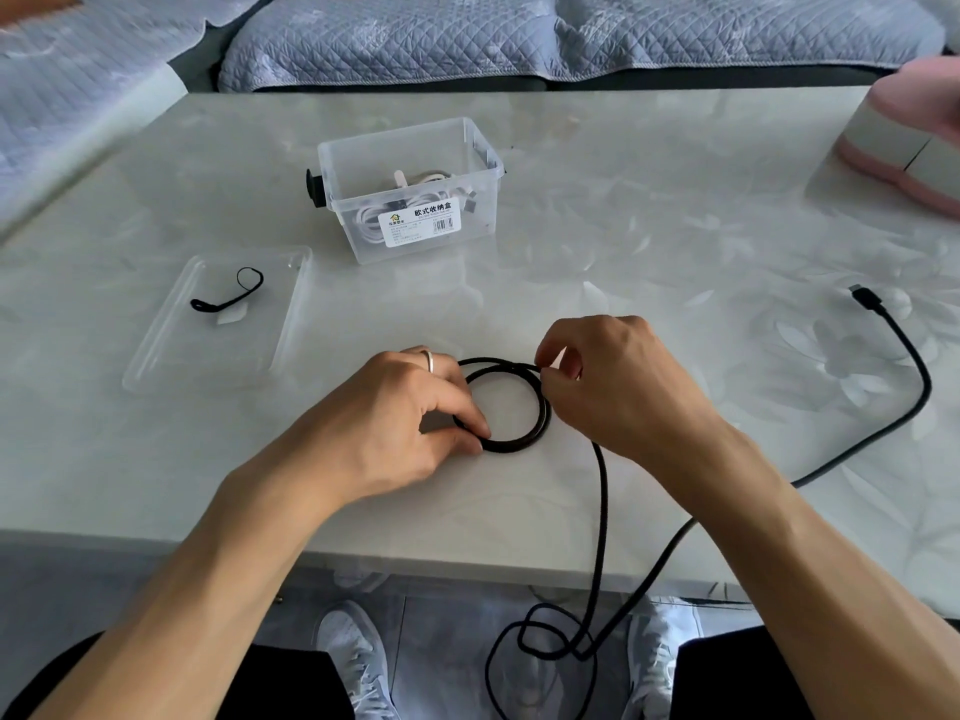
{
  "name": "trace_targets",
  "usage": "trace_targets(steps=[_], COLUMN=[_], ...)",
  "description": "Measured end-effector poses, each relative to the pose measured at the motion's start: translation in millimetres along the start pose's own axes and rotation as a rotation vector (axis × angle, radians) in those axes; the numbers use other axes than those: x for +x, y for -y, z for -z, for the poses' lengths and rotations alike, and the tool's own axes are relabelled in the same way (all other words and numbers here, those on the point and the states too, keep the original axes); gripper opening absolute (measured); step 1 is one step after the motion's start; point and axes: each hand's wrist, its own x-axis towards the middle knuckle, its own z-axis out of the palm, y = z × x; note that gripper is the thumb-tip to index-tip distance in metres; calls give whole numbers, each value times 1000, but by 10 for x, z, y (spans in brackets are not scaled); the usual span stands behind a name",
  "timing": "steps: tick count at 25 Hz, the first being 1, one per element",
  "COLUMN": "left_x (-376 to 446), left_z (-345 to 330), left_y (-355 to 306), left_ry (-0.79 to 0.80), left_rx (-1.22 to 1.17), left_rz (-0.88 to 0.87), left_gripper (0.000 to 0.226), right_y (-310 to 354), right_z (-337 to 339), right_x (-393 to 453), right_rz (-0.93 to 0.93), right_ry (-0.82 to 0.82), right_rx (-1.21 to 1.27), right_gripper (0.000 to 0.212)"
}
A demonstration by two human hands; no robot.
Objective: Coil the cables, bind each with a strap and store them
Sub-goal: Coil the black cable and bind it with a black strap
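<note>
1. The pale, glossy marble-patterned table [649, 210] lies under both my hands and stretches well beyond my fingertips on every side.
2. The long black braided cable [602, 511] is partly wound into a flat round coil [511, 405] on the table between my two hands. From under my right hand the loose part drops over the near table edge, loops below it, then climbs back onto the table and runs far to the right of my fingers, ending in a black plug [866, 298].
3. The clear plastic storage box [410, 189] with a white printed label stands beyond my fingertips, well apart, with white cables [395, 207] lying inside it.
4. The clear flat plastic lid [218, 319] lies beyond and to the left of my left fingers, apart from them.
5. My left hand [400, 413], with a silver ring [429, 360] on one finger, has its thumb and fingers closed narrowly on the coil's near-left side, pinning it to the table.
6. My right hand [618, 376] pinches the cable between thumb and fingertip at the coil's far-right edge.
7. A thin black strap [228, 296], curled into a small loop at one end, rests on the lid, far left of my fingers.
</note>
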Motion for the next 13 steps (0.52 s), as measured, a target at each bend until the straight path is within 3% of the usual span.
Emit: trace_targets(steps=[9,13], left_x=[-11,70], left_z=[21,128], left_y=[-46,24], left_ry=[-79,-287], left_rx=[-108,-108], left_rz=[47,237], left_gripper=[13,21], right_y=[82,107], right_z=[-94,-146], right_x=[-10,-20], right_rz=[-18,42], right_ry=[-24,-38], right_rx=[-10,-38], right_gripper=[17,18])
